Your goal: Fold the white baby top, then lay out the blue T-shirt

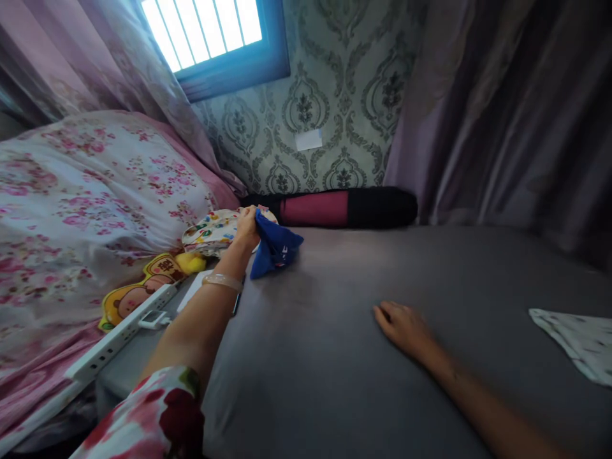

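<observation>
A blue cloth item with small white lettering hangs folded from my left hand, which is closed on its upper left edge. It is over the near corner of the grey-covered bed, and its exact kind cannot be made out. Just behind that hand lies a white cloth piece printed with colourful figures. My right hand is at the middle of the bed, its fingers loosely curled together with nothing visible in them. Whether it touches the sheet is unclear.
A black and dark-red bolster-like roll lies along the wall. To the left are a white power strip with a plugged-in adapter, a yellow cartoon cushion and a floral cover. A folded pale cloth lies at right.
</observation>
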Available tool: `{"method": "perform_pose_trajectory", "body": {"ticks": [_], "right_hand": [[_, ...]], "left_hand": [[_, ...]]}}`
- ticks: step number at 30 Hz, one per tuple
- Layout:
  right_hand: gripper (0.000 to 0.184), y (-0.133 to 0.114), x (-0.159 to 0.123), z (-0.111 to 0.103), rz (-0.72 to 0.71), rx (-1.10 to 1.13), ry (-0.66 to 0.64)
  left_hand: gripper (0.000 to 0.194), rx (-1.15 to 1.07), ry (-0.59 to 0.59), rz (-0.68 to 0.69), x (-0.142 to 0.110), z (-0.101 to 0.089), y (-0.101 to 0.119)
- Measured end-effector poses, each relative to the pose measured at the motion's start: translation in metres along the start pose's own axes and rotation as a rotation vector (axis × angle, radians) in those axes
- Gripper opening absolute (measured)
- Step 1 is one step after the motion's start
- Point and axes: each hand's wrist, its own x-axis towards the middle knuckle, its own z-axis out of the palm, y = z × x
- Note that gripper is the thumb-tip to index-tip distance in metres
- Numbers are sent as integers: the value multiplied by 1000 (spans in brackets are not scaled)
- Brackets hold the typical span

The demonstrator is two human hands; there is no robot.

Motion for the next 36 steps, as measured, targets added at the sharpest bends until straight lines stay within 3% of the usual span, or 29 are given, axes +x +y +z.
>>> {"method": "perform_pose_trajectory", "body": {"ticks": [5,9,13,16,18,20,22,25,27,31,33,36], "right_hand": [[37,-1,14,-7,89,235,-58],[19,-26,41,-25,-96,630,52],[41,-58,74,-43,-180,838,224],[19,-56,92,-50,-190,855,119],[23,-41,97,-56,-146,807,112],[24,-21,95,-69,-75,741,256],[22,-6,88,-92,-14,683,468],[20,0,67,-138,-8,565,699],[20,-7,52,-165,-11,486,747],[19,-16,35,-187,77,392,689],[17,-9,33,-186,117,346,550],[15,10,35,-181,137,290,238]], "left_hand": [[16,-42,-174,-177,-57,36,-13],[19,-53,-284,-230,-96,65,-15],[24,-21,-445,-216,-132,92,-18],[27,73,-483,-157,-148,101,-26],[27,170,-442,-64,-153,102,-34],[25,283,-387,50,-154,101,-42],[23,371,-410,130,-157,101,-46],[25,387,-592,154,-166,108,-41],[31,345,-698,139,-174,116,-34],[27,271,-656,99,-180,130,-30],[25,264,-601,72,-179,134,-34],[33,280,-567,44,-176,135,-44]]}}
